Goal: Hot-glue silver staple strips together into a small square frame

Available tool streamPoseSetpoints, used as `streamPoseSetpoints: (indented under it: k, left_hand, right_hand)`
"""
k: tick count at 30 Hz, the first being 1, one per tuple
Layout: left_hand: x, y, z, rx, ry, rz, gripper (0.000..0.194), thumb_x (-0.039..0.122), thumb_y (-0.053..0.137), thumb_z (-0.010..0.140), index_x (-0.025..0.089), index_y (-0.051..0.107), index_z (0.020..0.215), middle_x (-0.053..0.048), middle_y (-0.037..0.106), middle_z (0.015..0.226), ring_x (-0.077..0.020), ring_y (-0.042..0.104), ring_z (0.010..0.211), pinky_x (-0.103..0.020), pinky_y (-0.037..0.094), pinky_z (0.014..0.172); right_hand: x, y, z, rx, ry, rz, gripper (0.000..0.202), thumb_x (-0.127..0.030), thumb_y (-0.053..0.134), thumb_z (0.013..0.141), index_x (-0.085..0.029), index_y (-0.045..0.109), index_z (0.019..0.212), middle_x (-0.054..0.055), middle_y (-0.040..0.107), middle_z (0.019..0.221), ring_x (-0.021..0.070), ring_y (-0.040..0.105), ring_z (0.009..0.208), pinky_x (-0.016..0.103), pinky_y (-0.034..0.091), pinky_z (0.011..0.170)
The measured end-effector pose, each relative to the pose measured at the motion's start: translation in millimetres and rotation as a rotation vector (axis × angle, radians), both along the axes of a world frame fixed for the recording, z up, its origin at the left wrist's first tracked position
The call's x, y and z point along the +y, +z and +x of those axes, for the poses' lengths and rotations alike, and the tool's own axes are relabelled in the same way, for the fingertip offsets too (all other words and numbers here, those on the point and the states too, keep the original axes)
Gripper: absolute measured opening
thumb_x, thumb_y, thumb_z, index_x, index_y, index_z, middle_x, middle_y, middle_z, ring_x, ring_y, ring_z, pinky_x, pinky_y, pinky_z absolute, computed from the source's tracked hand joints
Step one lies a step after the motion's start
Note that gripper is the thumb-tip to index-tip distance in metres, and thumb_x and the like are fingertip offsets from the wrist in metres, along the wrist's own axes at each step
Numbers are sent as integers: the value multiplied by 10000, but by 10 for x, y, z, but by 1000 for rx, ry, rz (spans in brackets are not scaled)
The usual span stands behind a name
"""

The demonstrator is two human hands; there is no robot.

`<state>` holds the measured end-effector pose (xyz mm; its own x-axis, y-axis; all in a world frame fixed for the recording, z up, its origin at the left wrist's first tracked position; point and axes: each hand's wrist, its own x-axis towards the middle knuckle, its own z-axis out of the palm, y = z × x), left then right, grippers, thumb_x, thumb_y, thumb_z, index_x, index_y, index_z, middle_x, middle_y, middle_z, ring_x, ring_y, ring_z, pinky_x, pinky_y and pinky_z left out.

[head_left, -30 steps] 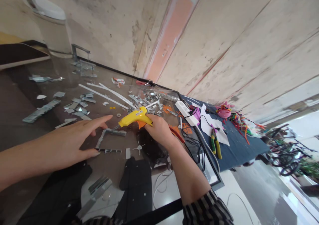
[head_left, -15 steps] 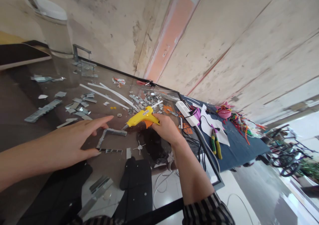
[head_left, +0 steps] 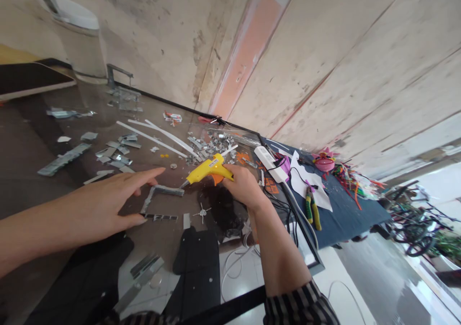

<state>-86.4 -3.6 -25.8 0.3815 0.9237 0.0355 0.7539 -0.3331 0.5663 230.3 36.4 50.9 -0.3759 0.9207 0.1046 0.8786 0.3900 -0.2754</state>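
In my right hand (head_left: 244, 186) is a yellow hot glue gun (head_left: 209, 168) with an orange trigger, a white glue stick poking from its back. Its nozzle points down and left, close to the end of a grey three-sided frame (head_left: 166, 189) lying on the dark glossy table (head_left: 162, 241). My left hand (head_left: 108, 198) is beside that frame, thumb and fingers spread apart, the thumb tip at or very near its lower left corner. Just right of the frame lie a small grey strip (head_left: 186, 221) and a silver cross-shaped piece (head_left: 202, 213).
Grey scraps (head_left: 212, 145) and white glue sticks (head_left: 156, 138) are scattered behind my hands. A white power strip (head_left: 270, 163) with cables and green-handled pliers (head_left: 312, 210) lie to the right. A lidded container (head_left: 84, 46) and a tablet-like slab (head_left: 32, 81) stand back left, by the wall.
The glue gun has shifted slightly right in my right hand, its nozzle still close to the frame's end. My left hand stays almost where it was.
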Motion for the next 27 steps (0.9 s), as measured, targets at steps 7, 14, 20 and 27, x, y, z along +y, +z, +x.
streamPoseSetpoints:
  k: [7, 14, 20, 27]
  left_hand:
    - [-20, 95, 80, -25, 13, 19, 921, 435, 608, 654, 270, 298, 1505, -85, 684, 1201, -257, 636, 917, -360, 466, 812]
    - [-6, 103, 109, -38, 51, -19, 973, 460, 612, 639, 271, 240, 1518, -87, 675, 1218, -261, 631, 946, -369, 467, 838]
    - [-15, 105, 135, -49, 95, 18, 995, 464, 620, 642, 279, 206, 1527, -84, 673, 1208, -263, 643, 931, -371, 471, 826]
    - [-13, 106, 153, -67, 104, 38, 1059, 447, 645, 615, 281, 152, 1537, -87, 677, 1201, -256, 630, 913, -361, 471, 814]
  right_hand:
    - [6, 33, 30, 132, 0, -22, 215, -190, 495, 806, -194, 670, 932, 1, 655, 808, 150, 545, 706, 230, 380, 658]
    - [4, -60, -43, 167, -31, -2, 205, -204, 504, 801, -205, 663, 930, 4, 655, 812, 161, 557, 732, 233, 385, 666]
    - [-16, -106, -182, 92, -56, 18, 204, -204, 504, 813, -216, 656, 949, 19, 683, 844, 179, 586, 758, 253, 396, 688]
    - [-35, -141, -249, 20, -48, 36, 236, -202, 506, 830, -221, 651, 1015, 52, 709, 925, 207, 625, 849, 271, 419, 728]
